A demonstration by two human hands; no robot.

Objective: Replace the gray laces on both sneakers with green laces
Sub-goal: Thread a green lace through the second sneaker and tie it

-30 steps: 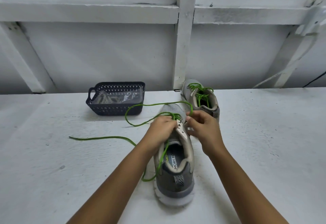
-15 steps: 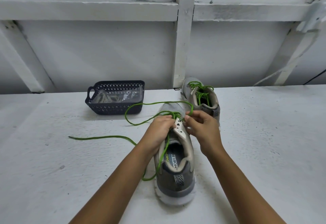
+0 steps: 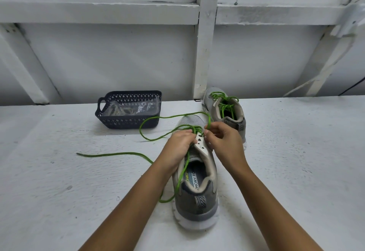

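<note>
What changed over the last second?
No visible change. The left hand still grips the near sneaker by its eyelets, and the right hand still pinches the green lace. The lace's loose loops, the far sneaker and the basket lie as before.

Around my workspace

A dark latticed basket [image 3: 126, 124] is sitting on the white table [image 3: 59, 187], ahead and to my left, holding a crumpled clear plastic bag [image 3: 144, 106]. A white wall [image 3: 118, 61] with painted beams is standing behind it.
</note>
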